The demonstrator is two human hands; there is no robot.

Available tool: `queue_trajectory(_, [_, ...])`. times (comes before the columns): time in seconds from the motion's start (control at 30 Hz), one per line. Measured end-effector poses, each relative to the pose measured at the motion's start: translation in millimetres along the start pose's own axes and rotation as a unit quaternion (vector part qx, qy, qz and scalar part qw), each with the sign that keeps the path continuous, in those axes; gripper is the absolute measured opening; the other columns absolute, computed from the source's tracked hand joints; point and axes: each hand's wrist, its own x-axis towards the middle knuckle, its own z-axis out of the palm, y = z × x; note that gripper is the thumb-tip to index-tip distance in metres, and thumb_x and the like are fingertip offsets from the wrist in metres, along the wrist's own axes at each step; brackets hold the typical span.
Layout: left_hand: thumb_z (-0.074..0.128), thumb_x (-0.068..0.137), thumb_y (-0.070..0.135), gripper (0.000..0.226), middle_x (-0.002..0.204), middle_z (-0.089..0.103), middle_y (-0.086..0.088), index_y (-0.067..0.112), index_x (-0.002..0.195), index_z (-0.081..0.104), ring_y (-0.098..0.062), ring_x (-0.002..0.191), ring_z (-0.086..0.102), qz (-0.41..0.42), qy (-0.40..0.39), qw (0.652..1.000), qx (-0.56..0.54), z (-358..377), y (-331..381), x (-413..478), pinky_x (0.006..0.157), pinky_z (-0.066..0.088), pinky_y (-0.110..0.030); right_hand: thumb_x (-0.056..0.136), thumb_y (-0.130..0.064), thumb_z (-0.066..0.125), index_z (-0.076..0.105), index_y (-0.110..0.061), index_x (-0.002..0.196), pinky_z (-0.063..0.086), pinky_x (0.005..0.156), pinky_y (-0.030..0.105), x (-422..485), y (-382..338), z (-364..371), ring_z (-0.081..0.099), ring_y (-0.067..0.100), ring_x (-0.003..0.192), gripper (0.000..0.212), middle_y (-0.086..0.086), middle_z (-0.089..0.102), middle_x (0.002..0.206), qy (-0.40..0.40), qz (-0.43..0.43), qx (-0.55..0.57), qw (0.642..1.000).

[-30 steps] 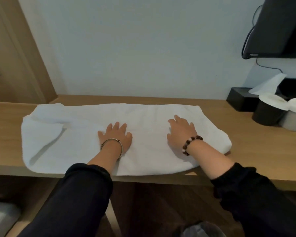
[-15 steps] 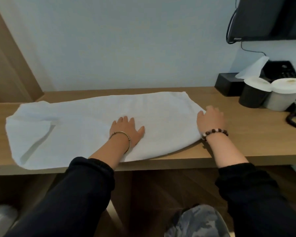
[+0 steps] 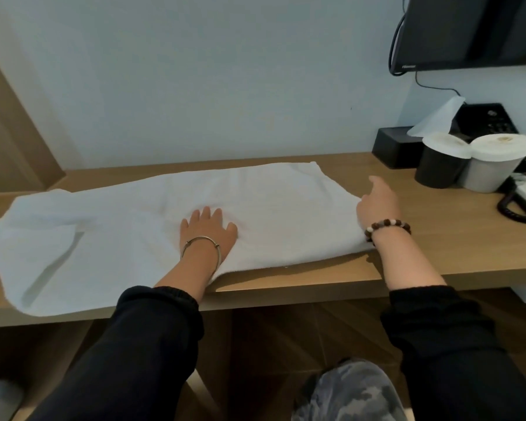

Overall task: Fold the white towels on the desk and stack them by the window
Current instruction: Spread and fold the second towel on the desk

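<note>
White towel [image 3: 119, 238]: one, spread lengthwise on worktop [image 3: 438, 253], left end lapped over. Left hand [image 3: 207, 230]: flat, fingers straight, pressing its middle. Right hand [image 3: 377, 208]: at its right edge; grip not discernible. Progress, judged: early. No folded stack or window in view.

white towel [image 3: 128, 232], spread flat lengthwise on wooden desk [image 3: 438, 247], left corner folded over
</note>
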Motion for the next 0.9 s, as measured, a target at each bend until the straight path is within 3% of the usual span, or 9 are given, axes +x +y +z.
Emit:
queue_trajectory(0.07, [0.019, 0.097, 0.044, 0.057, 0.157, 0.018, -0.004, 0.021, 0.149, 0.022, -0.026, 0.144, 0.016, 0.000, 0.006, 1.000, 0.004, 0.6, 0.1, -1.5, 0.117, 0.016, -0.046, 0.095, -0.010, 0.043, 0.045, -0.004, 0.127, 0.044, 0.068, 0.038, 4.5, -5.9, -5.7, 0.057, 0.034, 0.100, 0.033, 0.019, 0.057, 0.118, -0.018, 0.008, -0.171, 0.985])
queue_trajectory(0.13, [0.018, 0.097, 0.044, 0.057, 0.158, 0.016, -0.004, 0.021, 0.150, 0.020, -0.026, 0.144, 0.014, 0.002, 0.004, 1.000, 0.006, 0.5, 0.4, -2.7, 0.117, 0.015, -0.046, 0.094, -0.018, 0.043, 0.042, -0.006, 0.128, 0.044, 0.067, 0.040, 0.4, -15.6, -5.4, 0.054, 0.034, 0.103, 0.036, 0.019, 0.049, 0.123, -0.026, 0.002, -0.286, 0.958])
queue_trajectory(0.2, [0.018, 0.097, 0.045, 0.059, 0.159, 0.012, -0.004, 0.022, 0.151, 0.017, -0.026, 0.145, 0.011, 0.009, -0.001, 1.000, 0.006, -1.0, 0.6, -3.5, 0.117, 0.012, -0.046, 0.094, -0.022, 0.040, 0.029, -0.014, 0.142, 0.044, 0.089, 0.047, -9.1, -23.8, 10.4, 0.041, 0.036, 0.124, 0.050, 0.017, 0.029, 0.144, -0.038, -0.077, -0.314, 0.946])
queue_trajectory(0.27, [0.017, 0.096, 0.048, 0.060, 0.160, 0.008, -0.004, 0.024, 0.151, 0.013, -0.027, 0.146, 0.007, 0.019, -0.013, 1.000, 0.010, -2.1, 0.9, -3.4, 0.118, 0.010, -0.046, 0.099, -0.035, 0.029, 0.010, -0.024, 0.151, 0.022, 0.111, 0.054, -23.6, -26.9, 33.1, 0.018, 0.033, 0.142, 0.056, 0.008, 0.006, 0.159, -0.132, -0.184, -0.316, 0.921])
queue_trajectory(0.33, [0.017, 0.095, 0.052, 0.062, 0.160, 0.003, -0.004, 0.027, 0.152, 0.009, -0.027, 0.146, 0.003, 0.026, -0.028, 0.999, 0.014, -1.7, 1.5, -3.6, 0.117, 0.006, -0.046, 0.099, -0.051, 0.014, 0.000, -0.032, 0.152, 0.004, 0.114, 0.056, -31.9, -22.3, 48.8, -0.001, 0.026, 0.147, 0.058, -0.002, -0.009, 0.160, -0.247, -0.186, -0.307, 0.900])
queue_trajectory(0.4, [0.018, 0.094, 0.056, 0.065, 0.160, 0.000, -0.003, 0.029, 0.152, 0.007, -0.027, 0.146, 0.000, 0.036, -0.038, 0.998, 0.018, -1.6, 6.3, -3.4, 0.117, 0.004, -0.046, 0.096, -0.059, 0.008, -0.005, -0.036, 0.151, -0.002, 0.113, 0.059, -25.8, -14.7, 50.0, -0.010, 0.023, 0.146, 0.061, -0.005, -0.015, 0.159, -0.273, -0.135, -0.299, 0.905])
queue_trajectory(0.63, [0.038, 0.094, 0.039, 0.055, 0.160, 0.004, 0.004, 0.037, 0.147, 0.025, -0.020, 0.147, -0.003, 0.155, -0.080, 0.980, -0.094, -11.1, 54.1, -0.9, 0.115, 0.001, -0.049, 0.098, -0.052, 0.016, -0.008, -0.031, 0.151, -0.002, 0.112, 0.064, -6.2, -19.1, 16.7, -0.011, 0.030, 0.146, 0.062, 0.005, -0.016, 0.159, -0.266, -0.010, -0.357, 0.895])
queue_trajectory(0.77, [0.036, 0.095, 0.036, 0.052, 0.160, 0.002, 0.004, 0.037, 0.146, 0.025, -0.021, 0.146, -0.005, 0.106, -0.051, 0.993, -0.012, -23.4, 6.8, 1.0, 0.114, 0.001, -0.053, 0.096, -0.040, 0.032, -0.009, -0.018, 0.152, -0.006, 0.113, 0.060, -3.7, -41.7, 11.5, -0.013, 0.035, 0.145, 0.072, 0.013, -0.014, 0.158, -0.243, -0.085, -0.507, 0.823])
queue_trajectory(0.9, [0.032, 0.094, 0.038, 0.052, 0.160, 0.003, 0.002, 0.035, 0.146, 0.025, -0.023, 0.146, -0.005, 0.018, -0.025, 0.998, 0.050, -33.1, -60.4, -10.5, 0.113, 0.001, -0.057, 0.100, -0.033, 0.023, -0.004, -0.017, 0.153, -0.004, 0.116, 0.054, -43.8, -99.7, 58.5, -0.011, 0.031, 0.146, 0.061, 0.010, -0.012, 0.159, -0.228, -0.199, -0.410, 0.860])
